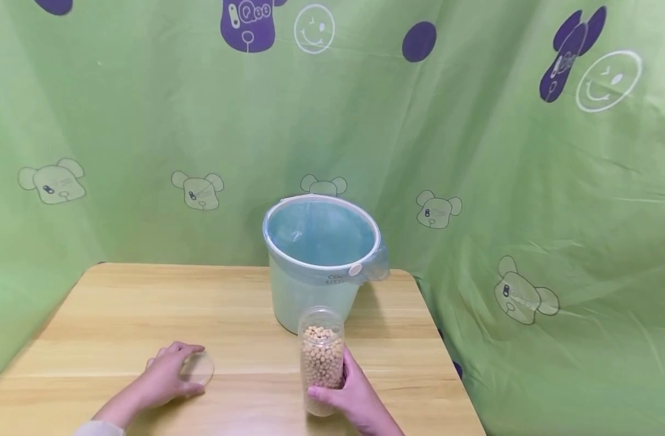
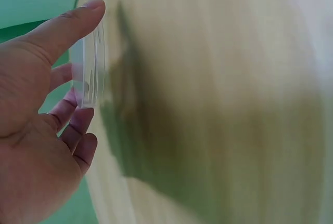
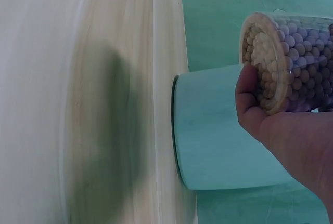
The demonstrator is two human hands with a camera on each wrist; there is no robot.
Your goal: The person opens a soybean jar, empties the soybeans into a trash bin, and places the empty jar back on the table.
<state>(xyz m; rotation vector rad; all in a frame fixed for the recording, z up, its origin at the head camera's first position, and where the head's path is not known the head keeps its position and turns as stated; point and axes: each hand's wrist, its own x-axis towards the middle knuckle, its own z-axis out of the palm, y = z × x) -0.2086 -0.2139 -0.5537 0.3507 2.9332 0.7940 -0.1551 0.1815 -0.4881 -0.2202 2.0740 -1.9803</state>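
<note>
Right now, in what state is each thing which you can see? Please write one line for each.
Jar: open, upright, held above the table.
Pale balls: inside the jar, below its top.
Lid: off the jar.
Bin: uncovered, upright on the table.
Bag: lining the bin, folded over its rim.
Left hand: pinching the lid.
Right hand: gripping the jar.
Green cloth: hanging, creased.

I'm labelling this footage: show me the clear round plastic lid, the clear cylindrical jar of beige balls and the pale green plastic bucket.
Lid (image 2: 89, 76), left wrist view: side edge.
Jar (image 1: 320, 360), head view: filled side wall.
Bucket (image 3: 223, 135), right wrist view: outer wall.
</note>
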